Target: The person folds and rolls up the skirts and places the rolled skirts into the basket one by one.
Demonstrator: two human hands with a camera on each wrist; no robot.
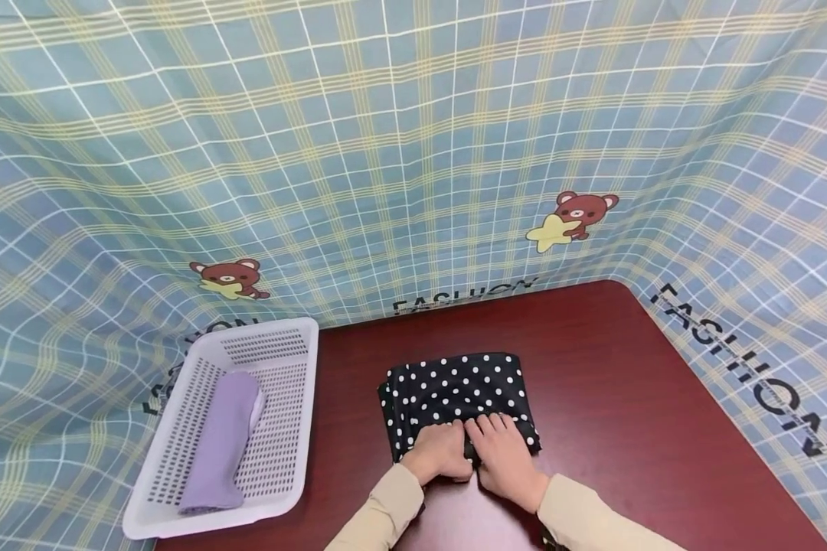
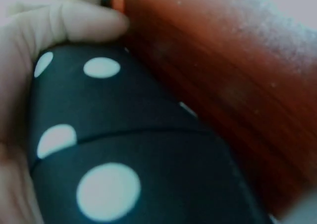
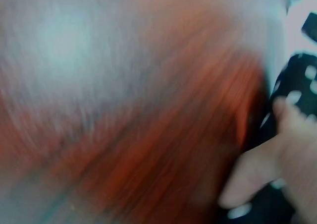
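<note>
Both hands sit on the near edge of a folded black polka-dot cloth [image 1: 455, 398], lower centre of the head view, on a dark red table [image 1: 627, 398].

Left hand [image 1: 441, 451]: fingers curled round the cloth's near edge, gripping it. The left wrist view confirms this: cloth [image 2: 129, 154] fills the frame, with the fingers [image 2: 74, 21] wrapped over the top of the fold at upper left and the table [image 2: 223, 75] running along the right.

Right hand [image 1: 503, 451]: just right of the left hand, touching it or nearly so. Knuckles up, fingertips tucked onto the same near edge, holding the cloth. The right wrist view is badly blurred: a finger [image 3: 262, 169] at lower right lies against the cloth [image 3: 297, 85] at the right edge, and the rest is a smear of table [image 3: 148, 135].

Cloth: folded to a rough rectangle, flat on the table, in several layers with edges showing on the left side. The far edge is free and only the near edge is held.

Both sleeves are beige [image 1: 386, 513] and enter from the bottom of the frame.

Lower left of the head view: a white slotted plastic basket [image 1: 296, 337] stands on the table's left edge, well apart from the cloth. A folded lilac cloth [image 1: 220, 444] lies lengthwise inside it.

Behind and on both sides hangs a blue-and-yellow checked backdrop [image 1: 413, 153] with bear prints and "FASHION" lettering.
</note>
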